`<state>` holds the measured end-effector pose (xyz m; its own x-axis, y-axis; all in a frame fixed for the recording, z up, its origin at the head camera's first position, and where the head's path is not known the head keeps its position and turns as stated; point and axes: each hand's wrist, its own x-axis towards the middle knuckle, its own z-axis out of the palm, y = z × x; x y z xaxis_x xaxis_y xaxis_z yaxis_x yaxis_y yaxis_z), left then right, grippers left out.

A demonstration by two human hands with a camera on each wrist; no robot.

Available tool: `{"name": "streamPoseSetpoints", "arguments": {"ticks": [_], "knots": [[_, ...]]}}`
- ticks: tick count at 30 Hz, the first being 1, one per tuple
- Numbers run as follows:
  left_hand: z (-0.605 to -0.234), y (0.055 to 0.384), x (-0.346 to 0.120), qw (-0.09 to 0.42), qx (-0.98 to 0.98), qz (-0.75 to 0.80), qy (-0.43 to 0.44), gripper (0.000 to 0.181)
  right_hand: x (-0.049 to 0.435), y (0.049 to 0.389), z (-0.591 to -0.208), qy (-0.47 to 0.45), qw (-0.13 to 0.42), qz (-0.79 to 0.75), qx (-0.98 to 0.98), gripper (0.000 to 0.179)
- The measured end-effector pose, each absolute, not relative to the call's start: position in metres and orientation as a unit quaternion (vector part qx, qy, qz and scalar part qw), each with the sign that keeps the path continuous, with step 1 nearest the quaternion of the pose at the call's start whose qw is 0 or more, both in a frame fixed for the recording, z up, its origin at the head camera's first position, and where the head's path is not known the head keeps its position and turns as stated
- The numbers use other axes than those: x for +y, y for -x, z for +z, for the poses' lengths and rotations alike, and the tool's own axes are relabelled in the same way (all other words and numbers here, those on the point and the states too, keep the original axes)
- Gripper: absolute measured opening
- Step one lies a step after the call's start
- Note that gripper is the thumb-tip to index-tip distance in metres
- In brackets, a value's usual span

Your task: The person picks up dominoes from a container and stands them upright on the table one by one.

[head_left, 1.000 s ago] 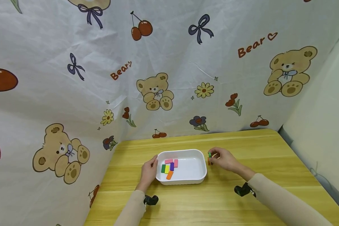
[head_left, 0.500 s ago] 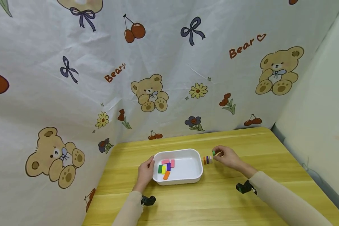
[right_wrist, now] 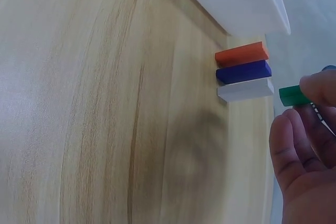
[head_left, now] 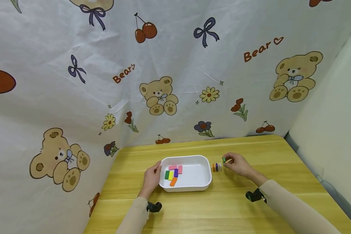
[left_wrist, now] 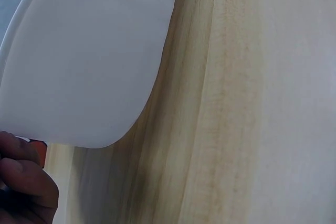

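My left hand (head_left: 152, 178) grips the left end of a white plastic tray (head_left: 199, 188), seen from its outer side in the left wrist view. Inside the tray, toward its left, lie flat blocks: a dark green (head_left: 167, 175), a yellow (head_left: 171, 175), a purple (head_left: 176, 173), an orange (head_left: 174, 181) and two pink ones (head_left: 180, 169). To its right, an orange block (right_wrist: 241, 54), a blue-purple block (right_wrist: 243, 72) and a white block (right_wrist: 245, 91) stand on edge in a row. Just right of them, my right hand (head_left: 237, 164) pinches a green block (right_wrist: 293, 96) above the table.
The wooden table (head_left: 193, 214) extends in front of the tray and to its right. A patterned cloth (head_left: 187, 107) hangs behind the table's back edge, and a pale wall (head_left: 333, 130) rises on the right.
My right hand has moved right with the green block, away from the tray, bringing the standing row into view. The left hand stays at the tray. The head view has shifted slightly.
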<state>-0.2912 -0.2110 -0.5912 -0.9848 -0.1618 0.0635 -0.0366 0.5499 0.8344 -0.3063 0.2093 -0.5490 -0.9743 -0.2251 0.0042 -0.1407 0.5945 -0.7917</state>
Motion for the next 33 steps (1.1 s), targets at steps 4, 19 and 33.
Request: {"name": "streamPoseSetpoints", "arguments": {"ticks": [4, 19, 33], "knots": [[-0.592, 0.291, -0.211, 0.067, -0.876, -0.474, -0.056, 0.040, 0.210, 0.308, -0.552, 0.100, 0.050, -0.436, 0.893, 0.028], [-0.592, 0.293, -0.211, 0.065, -0.873, -0.480, -0.055, 0.039, 0.211, 0.314, -0.562, 0.103, 0.057, -0.432, 0.894, 0.031], [-0.591, 0.292, -0.210, 0.069, -0.872, -0.481, -0.057, 0.040, 0.212, 0.312, -0.574, 0.081, 0.075, -0.456, 0.883, 0.028]]}}
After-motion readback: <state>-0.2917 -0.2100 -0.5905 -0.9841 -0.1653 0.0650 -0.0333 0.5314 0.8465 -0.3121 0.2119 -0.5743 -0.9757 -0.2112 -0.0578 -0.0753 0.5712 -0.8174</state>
